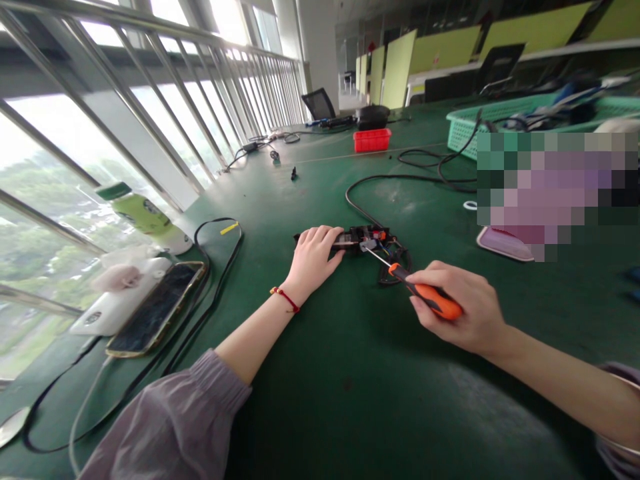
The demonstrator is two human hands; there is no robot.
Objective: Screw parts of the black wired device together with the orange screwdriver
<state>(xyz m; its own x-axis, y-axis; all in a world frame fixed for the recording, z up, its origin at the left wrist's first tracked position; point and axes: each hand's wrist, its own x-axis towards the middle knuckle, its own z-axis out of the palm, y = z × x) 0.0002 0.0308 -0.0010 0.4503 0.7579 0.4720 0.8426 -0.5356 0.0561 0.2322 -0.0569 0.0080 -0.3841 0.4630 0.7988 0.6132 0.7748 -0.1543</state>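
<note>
My left hand (pixel 317 255) is wrapped over one end of a black device (pixel 356 237) that lies on the green table and has exposed wires and a red part. An orange and black screwdriver (pixel 434 298) is gripped in my right hand (pixel 463 307). Its thin metal shaft points up and left, and the tip meets or nearly meets a small grey part near the device's middle; exact contact is too small to tell. A black cable (pixel 350 193) runs from behind the device toward the right. The end under my left fingers is partly hidden.
At left are a smartphone (pixel 156 310), a white case (pixel 123 300), a green-capped bottle (pixel 147 217) and a looped black strap (pixel 220 287). Farther back stand a red bin (pixel 372 140) and a green basket (pixel 460 133). A blurred-out patch covers the right side.
</note>
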